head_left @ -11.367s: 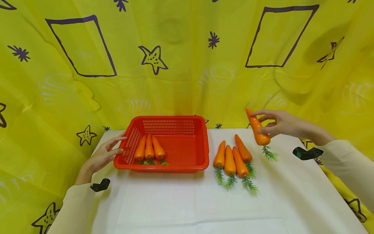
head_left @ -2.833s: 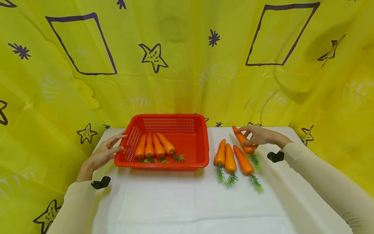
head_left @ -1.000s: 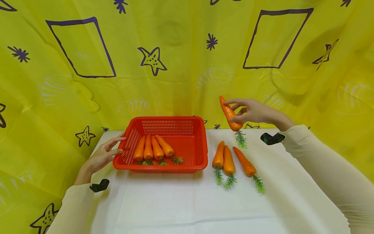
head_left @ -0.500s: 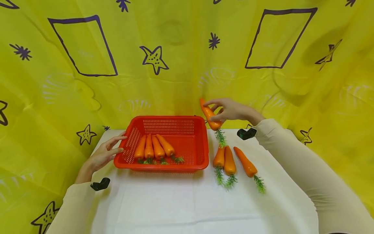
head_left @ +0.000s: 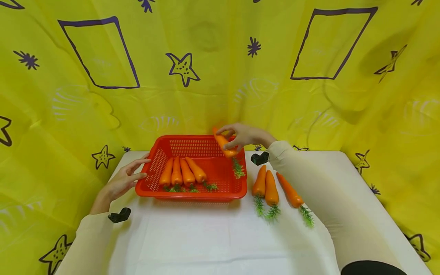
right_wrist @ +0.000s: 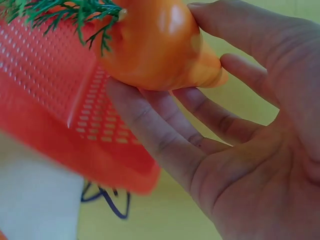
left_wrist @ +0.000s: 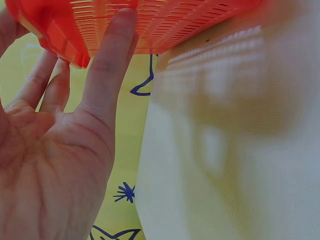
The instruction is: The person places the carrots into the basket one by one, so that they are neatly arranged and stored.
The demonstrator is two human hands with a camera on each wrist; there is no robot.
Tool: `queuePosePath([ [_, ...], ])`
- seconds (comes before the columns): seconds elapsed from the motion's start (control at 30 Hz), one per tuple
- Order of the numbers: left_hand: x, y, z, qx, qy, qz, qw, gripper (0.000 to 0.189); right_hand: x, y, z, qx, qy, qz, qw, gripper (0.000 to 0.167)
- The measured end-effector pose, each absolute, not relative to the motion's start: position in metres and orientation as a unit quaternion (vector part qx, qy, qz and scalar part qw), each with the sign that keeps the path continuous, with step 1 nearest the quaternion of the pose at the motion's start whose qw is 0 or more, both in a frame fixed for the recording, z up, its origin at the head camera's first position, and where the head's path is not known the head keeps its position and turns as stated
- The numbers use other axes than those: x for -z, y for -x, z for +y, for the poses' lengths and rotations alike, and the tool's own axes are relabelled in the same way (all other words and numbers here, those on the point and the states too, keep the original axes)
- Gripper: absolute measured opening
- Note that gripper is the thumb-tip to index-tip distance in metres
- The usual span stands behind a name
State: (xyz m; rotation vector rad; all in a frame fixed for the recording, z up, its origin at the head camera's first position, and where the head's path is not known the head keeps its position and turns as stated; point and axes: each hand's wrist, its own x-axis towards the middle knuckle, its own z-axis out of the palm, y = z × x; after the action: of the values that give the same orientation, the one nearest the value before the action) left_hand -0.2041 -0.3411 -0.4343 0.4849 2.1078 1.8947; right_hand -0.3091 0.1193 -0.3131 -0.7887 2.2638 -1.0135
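My right hand holds an orange toy carrot by its thick body, thumb on one side and fingers on the other. It hangs over the right back part of a red plastic basket, tip toward the back, its green leaves dangling inside the right wall. At the basket's left rim is my left hand, thumb and fingertips on the edge. In the left wrist view one long finger of it presses the slotted outer wall. Several carrots lie side by side in the basket's left half.
Right of the basket, 3 carrots lie on the white table, leaves toward the front: two close together and one apart, partly beneath the right sleeve. A yellow patterned curtain stands behind and at both sides.
A fourth carrot came to lie in the basket. Since then my right hand has lifted another from the table and carried it left, now lower over the basket. My left hand has stayed put.
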Motion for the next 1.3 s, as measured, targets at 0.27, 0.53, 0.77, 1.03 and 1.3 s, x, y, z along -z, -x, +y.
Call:
queuePosePath([
  [0.27, 0.434, 0.205, -0.341, -0.645, -0.155, 0.736, 0.134, 0.051, 0.337, 0.317, 0.092, 0.378, 0.294, 0.824, 0.304, 0.065],
  [0.53, 0.432, 0.204, -0.341, -0.653, -0.158, 0.729, 0.134, 0.051, 0.363, 0.322, 0.072, 0.377, 0.267, 0.821, 0.335, 0.064],
  [0.77, 0.432, 0.204, -0.34, -0.647, -0.155, 0.735, 0.134, 0.052, 0.387, 0.328, 0.06, 0.348, 0.269, 0.832, 0.338, 0.062],
  [1.03, 0.432, 0.205, -0.34, -0.65, -0.153, 0.732, 0.134, 0.052, 0.403, 0.333, 0.05, 0.319, 0.278, 0.84, 0.338, 0.061],
  [1.3, 0.435, 0.206, -0.341, -0.656, -0.152, 0.727, 0.134, 0.051, 0.413, 0.334, 0.043, 0.352, 0.242, 0.824, 0.372, 0.063],
])
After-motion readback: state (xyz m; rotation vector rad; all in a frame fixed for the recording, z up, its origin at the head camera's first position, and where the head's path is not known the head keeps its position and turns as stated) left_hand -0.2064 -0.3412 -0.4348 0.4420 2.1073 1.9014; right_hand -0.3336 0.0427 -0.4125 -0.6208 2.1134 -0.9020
